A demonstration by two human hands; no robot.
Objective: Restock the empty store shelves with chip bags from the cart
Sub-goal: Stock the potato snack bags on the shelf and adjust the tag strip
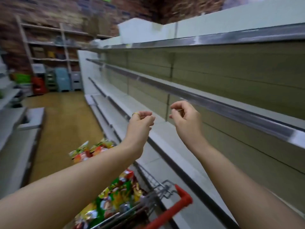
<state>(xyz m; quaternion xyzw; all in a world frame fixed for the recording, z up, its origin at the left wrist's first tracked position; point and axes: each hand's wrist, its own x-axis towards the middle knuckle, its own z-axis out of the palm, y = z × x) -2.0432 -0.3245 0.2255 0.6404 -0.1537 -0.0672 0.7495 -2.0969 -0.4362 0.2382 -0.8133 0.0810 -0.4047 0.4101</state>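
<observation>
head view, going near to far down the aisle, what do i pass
red cart handle → chip bags → floor → blue plastic stack → back-wall shelving

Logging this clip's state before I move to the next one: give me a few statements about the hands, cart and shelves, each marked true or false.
1. Chip bags lie in the shopping cart with the red handle. True.
2. Each hand holds one of those bags. False: the left hand and right hand are raised with fingers curled, holding nothing.
3. The store shelves beside the cart are fully stocked. False: the ones in view are bare.
4. A gold ring sits on a finger of the left hand. True.
</observation>
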